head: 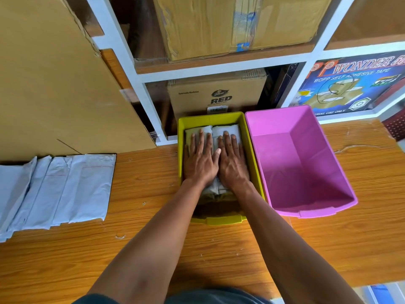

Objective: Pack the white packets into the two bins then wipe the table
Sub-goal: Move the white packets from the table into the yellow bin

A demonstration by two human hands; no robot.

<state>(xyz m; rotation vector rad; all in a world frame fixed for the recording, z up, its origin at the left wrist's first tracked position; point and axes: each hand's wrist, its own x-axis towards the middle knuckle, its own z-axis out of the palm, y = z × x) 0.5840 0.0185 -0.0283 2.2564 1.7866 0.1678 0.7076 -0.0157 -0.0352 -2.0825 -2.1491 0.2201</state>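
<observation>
Packets (pixel 225 133) pressed into yellow bin (pixel 181 150) by 2 flat hands, fingers (pixel 201 139) straight; uneven pressure risks packets being creased.

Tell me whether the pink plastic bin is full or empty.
Empty. The pink plastic bin shows only its bare floor and walls, while the white packets lie in the yellow plastic bin beside it.

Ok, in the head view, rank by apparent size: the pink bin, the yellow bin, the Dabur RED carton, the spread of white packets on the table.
1. Spread of white packets and pink bin: too alike to rank.
2. Yellow bin, partly hidden by arms.
3. Dabur RED carton, though farther away and partly hidden.
</observation>
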